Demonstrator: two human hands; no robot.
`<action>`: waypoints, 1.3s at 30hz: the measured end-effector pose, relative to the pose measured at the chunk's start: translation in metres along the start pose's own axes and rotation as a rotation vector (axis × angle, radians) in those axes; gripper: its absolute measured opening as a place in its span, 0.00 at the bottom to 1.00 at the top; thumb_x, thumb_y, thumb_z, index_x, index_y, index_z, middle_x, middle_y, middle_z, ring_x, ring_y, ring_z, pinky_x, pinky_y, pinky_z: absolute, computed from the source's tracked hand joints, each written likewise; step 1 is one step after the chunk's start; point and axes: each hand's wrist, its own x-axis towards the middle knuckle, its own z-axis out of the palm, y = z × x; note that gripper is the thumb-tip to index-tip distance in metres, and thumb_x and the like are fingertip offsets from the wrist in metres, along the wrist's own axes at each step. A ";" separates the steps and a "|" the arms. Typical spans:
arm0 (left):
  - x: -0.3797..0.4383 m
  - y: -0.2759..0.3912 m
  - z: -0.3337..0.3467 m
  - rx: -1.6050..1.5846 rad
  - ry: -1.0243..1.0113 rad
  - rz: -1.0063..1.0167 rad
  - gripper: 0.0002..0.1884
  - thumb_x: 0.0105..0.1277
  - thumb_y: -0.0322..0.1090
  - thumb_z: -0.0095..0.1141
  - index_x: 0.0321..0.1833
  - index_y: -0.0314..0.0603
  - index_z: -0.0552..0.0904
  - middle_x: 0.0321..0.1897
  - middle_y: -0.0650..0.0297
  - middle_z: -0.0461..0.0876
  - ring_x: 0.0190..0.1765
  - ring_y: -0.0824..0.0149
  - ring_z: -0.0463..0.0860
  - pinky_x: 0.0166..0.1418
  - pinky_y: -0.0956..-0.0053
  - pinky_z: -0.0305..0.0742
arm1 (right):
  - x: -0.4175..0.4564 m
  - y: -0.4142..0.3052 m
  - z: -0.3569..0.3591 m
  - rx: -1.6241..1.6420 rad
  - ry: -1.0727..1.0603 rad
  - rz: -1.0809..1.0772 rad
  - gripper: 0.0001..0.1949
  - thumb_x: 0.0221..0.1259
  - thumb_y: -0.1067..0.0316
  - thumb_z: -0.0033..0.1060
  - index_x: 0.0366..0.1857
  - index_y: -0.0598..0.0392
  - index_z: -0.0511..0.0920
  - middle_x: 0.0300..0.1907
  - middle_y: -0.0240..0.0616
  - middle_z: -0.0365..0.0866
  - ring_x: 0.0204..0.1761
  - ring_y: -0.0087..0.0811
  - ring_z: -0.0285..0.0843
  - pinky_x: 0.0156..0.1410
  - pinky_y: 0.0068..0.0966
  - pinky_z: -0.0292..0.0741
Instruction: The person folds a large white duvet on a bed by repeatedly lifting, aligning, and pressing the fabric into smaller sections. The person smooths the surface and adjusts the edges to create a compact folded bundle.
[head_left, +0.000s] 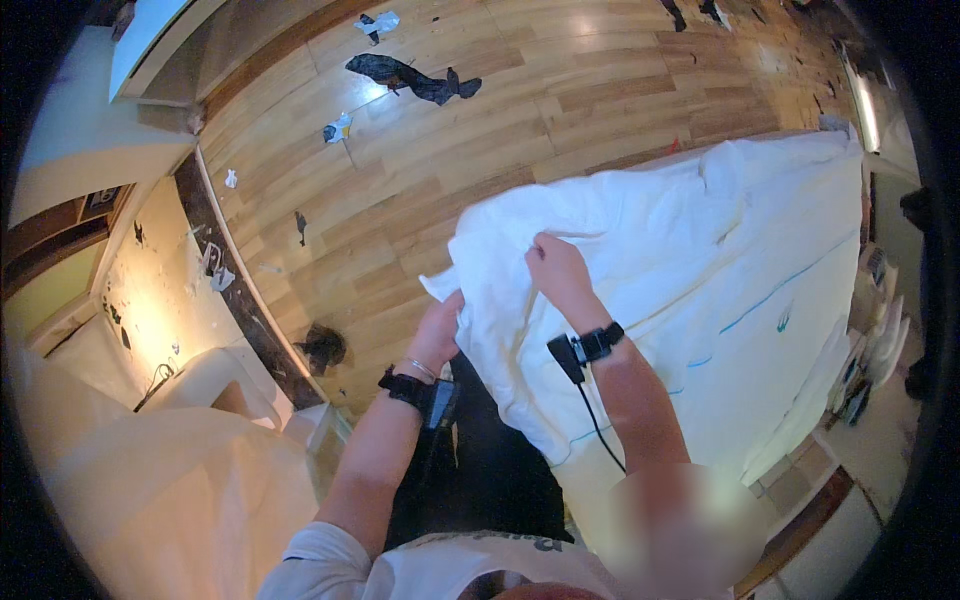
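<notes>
A large white cloth (667, 217) lies rumpled over a pale surface (780, 352) that bears blue-green line marks. My left hand (439, 326) pinches the cloth's near left edge, where a small corner sticks out past the fingers. Higher and to the right, my right hand (559, 270) has its fingers curled into a fold of the same cloth. Its fingertips are partly hidden by the folds. Each wrist carries a strapped device; from the right wrist device (581, 351) a black cable runs down along the forearm.
Black fabric scraps (412, 77) and small light scraps (339, 127) litter the wood floor (480, 150). A dark round object (322, 349) sits on the floor to the left. Pale draped material (187, 480) fills the lower left. Several items stand along the right edge (874, 345).
</notes>
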 end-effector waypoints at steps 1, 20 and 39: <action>0.007 0.001 -0.003 0.081 0.024 0.038 0.21 0.75 0.40 0.51 0.65 0.34 0.74 0.58 0.56 0.81 0.55 0.62 0.82 0.57 0.69 0.77 | 0.000 0.003 -0.007 0.056 0.040 0.003 0.14 0.66 0.57 0.54 0.37 0.58 0.80 0.33 0.54 0.82 0.38 0.51 0.83 0.44 0.41 0.77; 0.082 0.110 0.041 1.553 -0.359 0.129 0.19 0.65 0.42 0.57 0.56 0.44 0.80 0.39 0.55 0.85 0.42 0.59 0.83 0.48 0.64 0.76 | 0.053 -0.025 -0.042 -0.188 -0.051 -0.030 0.25 0.53 0.57 0.66 0.56 0.53 0.78 0.56 0.47 0.80 0.60 0.48 0.75 0.71 0.45 0.63; 0.096 0.177 -0.062 1.789 0.042 0.161 0.13 0.70 0.41 0.53 0.43 0.38 0.83 0.38 0.47 0.84 0.44 0.47 0.83 0.47 0.59 0.77 | 0.007 -0.066 -0.038 -0.613 -0.056 0.178 0.09 0.56 0.66 0.56 0.35 0.43 0.87 0.33 0.33 0.85 0.48 0.38 0.76 0.60 0.48 0.63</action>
